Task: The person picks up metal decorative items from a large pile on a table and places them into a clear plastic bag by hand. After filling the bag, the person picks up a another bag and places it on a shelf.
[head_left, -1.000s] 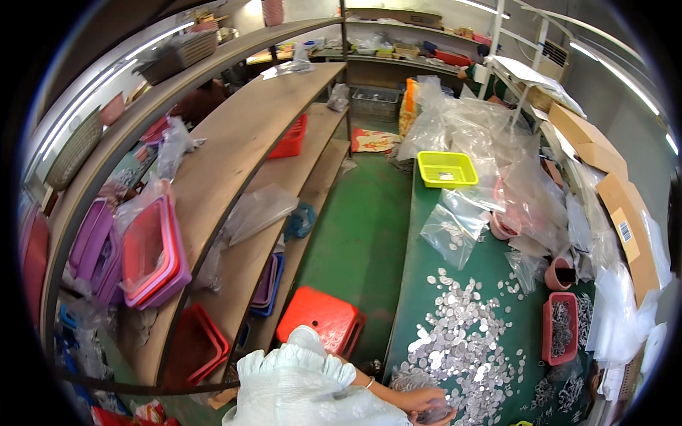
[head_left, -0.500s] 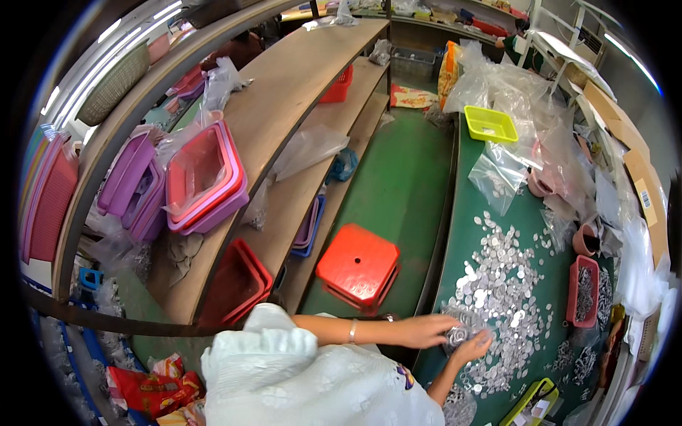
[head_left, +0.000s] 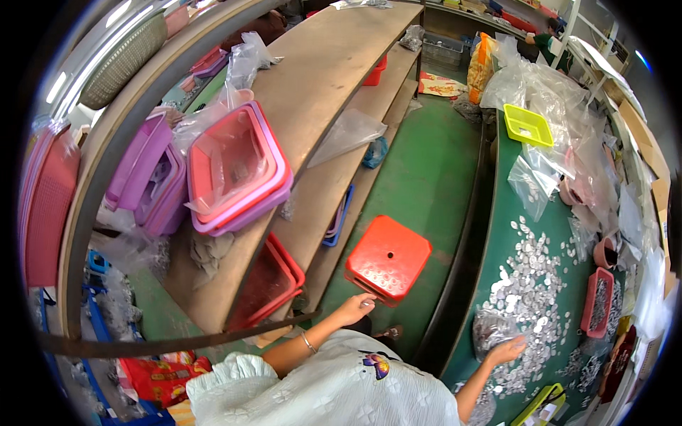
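At the table's near left edge, a clear plastic bag (head_left: 490, 328) holds silver pieces. My right hand (head_left: 506, 350) is at the bag's near right side, its fingers closed on the plastic. Many loose flat silver pieces (head_left: 531, 280) are spread over the green tabletop beyond it. My left hand (head_left: 353, 309) is away from the table, in front of the red stool (head_left: 389, 257). Its fingers are curled together, with a small silvery spot at the tips; I cannot tell what it is, or whether the hand touches the stool.
Wooden shelves (head_left: 312, 78) with stacked pink and purple baskets (head_left: 234, 167) stand to the left. On the table are a yellow-green basket (head_left: 528, 126), a pink basket of small metal parts (head_left: 597, 302) and a yellow-green tray (head_left: 538, 406). Plastic bags (head_left: 547, 92) heap up behind.
My left hand has left the bag and moved left to the stool. My right hand stays by the bag. The whole view has shifted, moving the table toward the right of the picture.
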Demonstrator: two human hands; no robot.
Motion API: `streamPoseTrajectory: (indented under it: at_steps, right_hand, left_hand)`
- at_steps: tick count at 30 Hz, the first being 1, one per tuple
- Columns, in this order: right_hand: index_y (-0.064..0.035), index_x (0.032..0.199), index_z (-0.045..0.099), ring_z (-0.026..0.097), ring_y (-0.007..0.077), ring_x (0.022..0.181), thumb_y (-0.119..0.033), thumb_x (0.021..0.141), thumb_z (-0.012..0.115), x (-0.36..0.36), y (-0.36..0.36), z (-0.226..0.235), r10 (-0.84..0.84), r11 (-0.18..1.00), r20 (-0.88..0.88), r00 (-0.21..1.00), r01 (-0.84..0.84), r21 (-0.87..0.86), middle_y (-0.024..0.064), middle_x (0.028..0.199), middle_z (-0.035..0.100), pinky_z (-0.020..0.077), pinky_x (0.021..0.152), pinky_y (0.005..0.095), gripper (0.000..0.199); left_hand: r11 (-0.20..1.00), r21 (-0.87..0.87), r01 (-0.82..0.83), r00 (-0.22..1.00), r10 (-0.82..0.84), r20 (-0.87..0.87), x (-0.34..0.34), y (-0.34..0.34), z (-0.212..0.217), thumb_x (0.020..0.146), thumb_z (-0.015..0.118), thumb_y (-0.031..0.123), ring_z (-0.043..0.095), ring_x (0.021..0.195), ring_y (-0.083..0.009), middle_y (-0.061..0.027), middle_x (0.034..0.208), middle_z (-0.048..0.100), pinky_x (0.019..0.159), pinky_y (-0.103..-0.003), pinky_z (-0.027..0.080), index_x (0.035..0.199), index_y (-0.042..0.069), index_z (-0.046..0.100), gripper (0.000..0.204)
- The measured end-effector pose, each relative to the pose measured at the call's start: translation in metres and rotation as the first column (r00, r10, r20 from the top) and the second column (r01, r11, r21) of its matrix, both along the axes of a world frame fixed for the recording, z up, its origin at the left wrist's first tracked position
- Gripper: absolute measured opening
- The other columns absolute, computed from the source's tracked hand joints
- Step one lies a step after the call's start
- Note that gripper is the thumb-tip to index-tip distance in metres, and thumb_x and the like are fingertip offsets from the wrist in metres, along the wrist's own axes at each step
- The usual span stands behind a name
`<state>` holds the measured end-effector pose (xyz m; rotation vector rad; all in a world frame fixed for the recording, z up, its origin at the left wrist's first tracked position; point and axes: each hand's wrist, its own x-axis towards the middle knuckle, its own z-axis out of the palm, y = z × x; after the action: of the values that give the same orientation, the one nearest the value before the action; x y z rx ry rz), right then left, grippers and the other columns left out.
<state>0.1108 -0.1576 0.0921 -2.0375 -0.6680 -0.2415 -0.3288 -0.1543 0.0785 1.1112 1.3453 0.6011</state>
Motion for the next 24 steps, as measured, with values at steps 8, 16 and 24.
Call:
streamPoseTrajectory:
  at_steps: [8,16,24]
  right_hand:
    - [0.0055,0.099,0.055,0.057,0.0405,0.078,-0.028,0.091,0.047,-0.009,0.010,0.010,-0.117,0.989,0.110,0.987,0.125,-0.074,0.0261,0.087,0.060,0.0430,0.069,0.0433,0.035]
    - [0.0057,0.094,0.053,0.053,0.0435,0.073,-0.034,0.092,0.044,-0.023,0.006,0.011,-0.083,0.996,0.148,0.985,0.088,-0.027,0.0290,0.082,0.057,0.0392,0.065,0.0461,0.041]
    - [0.0078,0.093,0.053,0.052,0.0441,0.082,-0.029,0.091,0.044,-0.014,0.003,0.000,-0.072,0.996,0.072,0.995,0.075,-0.043,0.0290,0.090,0.057,0.0393,0.073,0.0459,0.038]
  left_hand:
    - [0.944,-0.118,-0.309,0.942,0.321,0.100,-0.077,-0.011,0.008,0.090,0.050,0.013,0.061,0.090,-0.0167,-0.0105,0.102,0.062,0.076,-0.028,0.048,0.115,0.001,0.052,0.028]
    - [0.787,-0.256,-0.561,0.760,0.612,0.217,-0.118,-0.027,0.002,0.092,0.043,0.010,0.061,0.089,-0.0176,-0.0108,0.101,0.062,0.072,-0.026,0.048,0.112,0.002,0.052,0.024]
    - [0.760,-0.278,-0.587,0.721,0.648,0.246,-0.107,-0.010,-0.004,0.091,0.044,0.009,0.061,0.086,-0.0164,-0.0101,0.096,0.062,0.070,-0.025,0.048,0.110,0.002,0.053,0.022]
